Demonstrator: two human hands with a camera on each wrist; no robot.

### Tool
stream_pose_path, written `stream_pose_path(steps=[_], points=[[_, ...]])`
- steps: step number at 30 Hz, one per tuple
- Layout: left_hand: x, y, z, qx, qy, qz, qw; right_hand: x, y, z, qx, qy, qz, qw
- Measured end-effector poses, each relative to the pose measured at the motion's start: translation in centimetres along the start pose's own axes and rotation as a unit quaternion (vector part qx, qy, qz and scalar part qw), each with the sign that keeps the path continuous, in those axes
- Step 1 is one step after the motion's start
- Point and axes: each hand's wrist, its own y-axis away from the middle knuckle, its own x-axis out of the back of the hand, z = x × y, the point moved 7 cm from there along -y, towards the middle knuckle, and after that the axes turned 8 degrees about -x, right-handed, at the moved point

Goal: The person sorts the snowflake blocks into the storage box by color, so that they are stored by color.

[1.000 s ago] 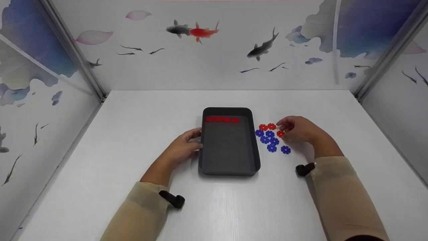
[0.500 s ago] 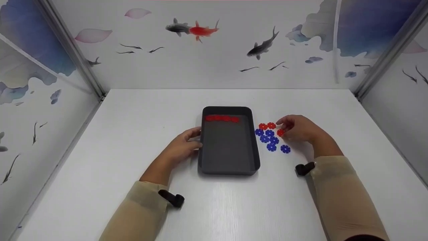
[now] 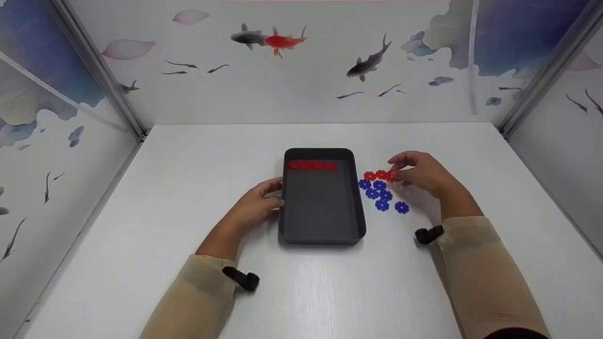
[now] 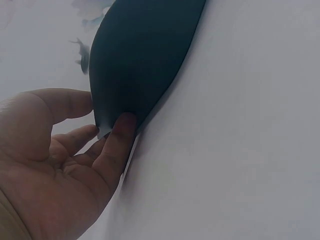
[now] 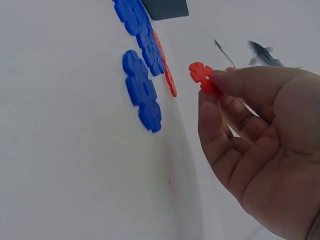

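My left hand [image 3: 254, 205] holds the left side of a dark grey rectangular tray [image 3: 322, 221], its thumb and fingers against the outer wall. In the left wrist view the tray's side [image 4: 140, 60] meets the fingertips. Inside the tray, a row of red snowflake discs [image 3: 312, 165] lies along the far end. Right of the tray my right hand [image 3: 419, 172] pinches a red snowflake disc [image 5: 201, 73] between thumb and finger, above the table in the right wrist view. Two red discs [image 3: 375, 175] and several blue snowflake discs [image 3: 382, 205] lie beside the tray.
The white table [image 3: 301, 292] is bounded by a back wall [image 3: 301, 94] printed with fish and by side panels. Metal posts [image 3: 94, 66] stand at the corners. Black camera mounts [image 3: 242, 278] sit at both wrists.
My right hand has lifted the red disc off the table and moved slightly away from me, toward the other red discs. The left hand and the tray stay in place.
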Motion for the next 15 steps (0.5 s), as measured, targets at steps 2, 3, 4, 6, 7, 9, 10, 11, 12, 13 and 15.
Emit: stream_pose_path(steps=[2,3,4,6,7,9,10,11,12,13,15], points=[[0.1,0.0,0.0,0.002,-0.004,0.003,1.0000,-0.2,0.3,-1.1,0.010,-0.018,-0.004,1.000],[0.1,-0.1,0.0,0.003,-0.007,0.003,1.0000,-0.3,0.6,-1.7,0.016,-0.027,-0.004,0.999],[0.1,-0.1,0.0,0.003,-0.008,0.003,1.0000,-0.4,0.9,-2.4,0.024,-0.037,-0.006,0.999],[0.1,-0.1,0.0,0.004,-0.008,0.003,1.0000,-0.7,1.6,-3.8,0.040,-0.061,-0.007,0.997],[0.1,-0.1,0.0,0.004,-0.007,0.002,1.0000,-0.9,2.0,-4.5,0.049,-0.074,-0.008,0.996],[0.1,-0.1,0.0,0.004,-0.004,0.002,1.0000,-1.6,2.8,-6.0,0.067,-0.100,-0.015,0.993],[0.1,-0.1,0.0,0.004,-0.003,0.003,1.0000,-2.0,3.1,-6.7,0.075,-0.114,-0.020,0.990],[0.1,-0.1,0.0,0.004,-0.002,0.003,1.0000,-2.4,3.4,-7.4,0.081,-0.128,-0.025,0.988],[0.1,-0.1,0.0,0.004,-0.002,0.002,1.0000,-2.9,3.7,-8.1,0.087,-0.142,-0.031,0.986],[0.1,0.0,0.1,0.004,-0.002,0.003,1.0000,-3.4,3.9,-8.8,0.092,-0.156,-0.038,0.983],[0.1,0.0,0.2,0.003,-0.003,0.003,1.0000,-4.3,4.2,-10.3,0.098,-0.184,-0.048,0.977]])
